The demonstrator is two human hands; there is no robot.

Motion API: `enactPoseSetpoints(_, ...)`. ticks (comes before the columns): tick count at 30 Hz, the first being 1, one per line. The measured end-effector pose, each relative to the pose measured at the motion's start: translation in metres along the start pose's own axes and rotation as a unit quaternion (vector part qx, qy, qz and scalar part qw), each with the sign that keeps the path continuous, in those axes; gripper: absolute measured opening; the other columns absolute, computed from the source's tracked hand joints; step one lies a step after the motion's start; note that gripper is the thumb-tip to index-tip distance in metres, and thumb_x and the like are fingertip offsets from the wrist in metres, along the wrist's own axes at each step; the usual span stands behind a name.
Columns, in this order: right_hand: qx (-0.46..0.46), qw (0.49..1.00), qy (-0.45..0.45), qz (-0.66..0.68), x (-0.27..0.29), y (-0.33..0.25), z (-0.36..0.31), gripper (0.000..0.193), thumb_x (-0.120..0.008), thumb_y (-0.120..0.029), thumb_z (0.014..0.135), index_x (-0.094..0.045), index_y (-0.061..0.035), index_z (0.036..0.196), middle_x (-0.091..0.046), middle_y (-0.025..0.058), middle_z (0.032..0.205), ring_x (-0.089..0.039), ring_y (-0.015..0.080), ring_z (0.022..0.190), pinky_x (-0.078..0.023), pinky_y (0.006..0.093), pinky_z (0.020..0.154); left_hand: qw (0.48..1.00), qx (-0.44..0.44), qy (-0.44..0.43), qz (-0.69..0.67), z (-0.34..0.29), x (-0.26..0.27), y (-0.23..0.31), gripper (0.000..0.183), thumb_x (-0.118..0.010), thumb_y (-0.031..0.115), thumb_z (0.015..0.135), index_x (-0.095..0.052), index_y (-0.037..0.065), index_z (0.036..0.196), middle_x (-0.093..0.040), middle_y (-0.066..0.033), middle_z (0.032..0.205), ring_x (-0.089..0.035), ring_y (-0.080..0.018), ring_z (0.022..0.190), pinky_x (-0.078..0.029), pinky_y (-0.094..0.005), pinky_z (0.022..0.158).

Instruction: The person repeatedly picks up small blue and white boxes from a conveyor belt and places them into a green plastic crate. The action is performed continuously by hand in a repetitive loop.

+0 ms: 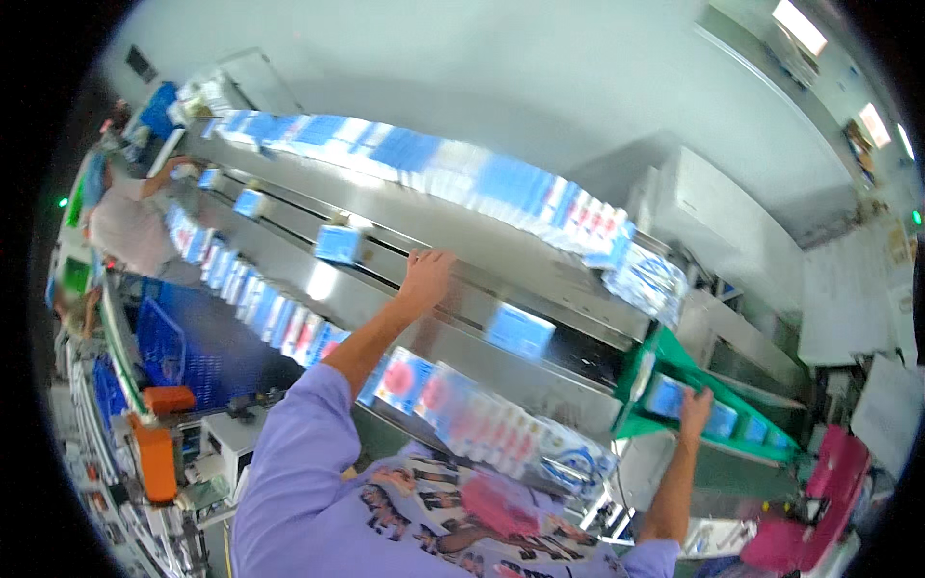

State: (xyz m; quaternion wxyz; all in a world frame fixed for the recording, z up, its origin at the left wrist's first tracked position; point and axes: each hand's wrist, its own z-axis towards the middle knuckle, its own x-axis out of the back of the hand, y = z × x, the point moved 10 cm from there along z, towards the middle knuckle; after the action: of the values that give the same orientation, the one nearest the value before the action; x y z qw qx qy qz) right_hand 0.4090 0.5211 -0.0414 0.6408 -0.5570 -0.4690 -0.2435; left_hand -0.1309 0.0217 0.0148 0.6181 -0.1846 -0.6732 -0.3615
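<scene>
My left hand (427, 277) reaches over the metal conveyor line. Its fingers are loosely bent, and I see nothing in them. To its left a blue and white box (337, 244) lies on the belt; to its right lies a blurred light-blue carton (520, 330). At the right end, my right hand (695, 409) is inside a green chute (665, 352). The fingers are closed over a blue box (667, 396) there, though the fingertips are partly hidden. Just beyond that hand sits another blue box (721, 419), with smaller ones further along the chute.
A long row of blue and white packs (414, 154) lines the far side of the conveyor. Along the near edge stands another row of packs (472, 414). A co-worker (130, 222) reaches in at the far left. Blue crates (159, 337) and a magenta chair (814, 501) are nearby.
</scene>
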Motion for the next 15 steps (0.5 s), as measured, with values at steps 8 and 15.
enactPoseSetpoints(8, 0.106, 0.982, -0.043, 0.153, -0.001, -0.125, -0.039, 0.037, -0.057, -0.008, 0.094, -0.050, 0.0007, 0.130, -0.062, 0.0215, 0.120, -0.061, 0.0303, 0.109, -0.048, 0.0382, 0.093, 0.983, 0.097, -0.081, 0.135, -0.052, -0.004, -0.220, 0.034, -0.054, 0.020, 0.086, -0.060, 0.016, 0.120, -0.058, -0.0116, 0.123, -0.047, -0.0307, 0.124, -0.032, -0.0666, 0.098)
enactPoseSetpoints(15, 0.095, 0.981, -0.090, 0.140, -0.037, -0.108, -0.026, 0.048, -0.059, -0.021, 0.092, -0.046, 0.0051, 0.131, -0.063, 0.0244, 0.111, -0.062, 0.0317, 0.102, -0.047, 0.0392, 0.089, 0.982, -0.046, -0.134, 0.122, -0.028, -0.047, -0.111, 0.025, -0.053, 0.024, 0.089, -0.062, 0.012, 0.109, -0.062, -0.0086, 0.113, -0.057, -0.0271, 0.113, -0.034, -0.0711, 0.095)
